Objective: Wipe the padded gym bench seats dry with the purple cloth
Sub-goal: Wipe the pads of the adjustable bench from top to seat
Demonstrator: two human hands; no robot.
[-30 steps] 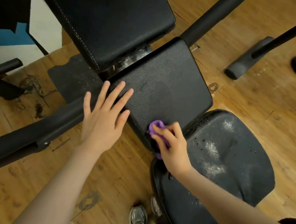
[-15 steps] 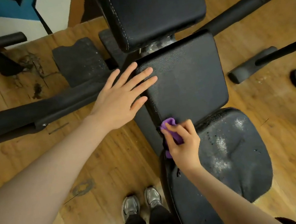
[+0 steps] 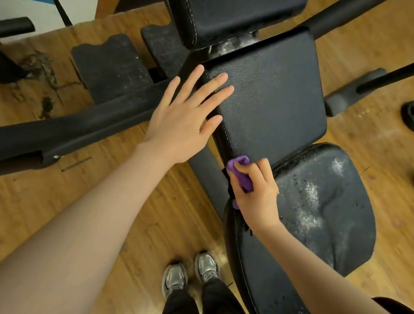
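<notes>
**At the near corner of the middle pad: how to wipe it well**

On the near left corner of the middle seat pad point(image 3: 272, 98), the right hand point(image 3: 256, 197) holds the purple cloth point(image 3: 241, 176). Its fingers point(image 3: 265, 168) are curled tightly round the cloth, which is bunched into a small lump and only partly visible above the knuckles. The cloth sits just at the seam where the middle pad meets the lower seat pad point(image 3: 323, 206). The left hand point(image 3: 184, 122) lies flat, with fingers straight and a little apart; the fingertips rest on the left edge of the middle pad and hold nothing.

The middle pad looks mostly matte and dry. The lower pad has many bright wet marks and dark drops, so most of the work seems to remain there.

To do this step well, the person should probably open the cloth a little wider, because a small lump touches only a narrow strip. Long overlapping strokes from the left edge across to the right would miss less than short rubs. The seam between the two pads can keep water, so the cloth should be pressed into it. The left hand should stay off the dried surface, or it may leave marks. If the cloth becomes soaked on the lower pad, a fresh side should be turned out.
</notes>
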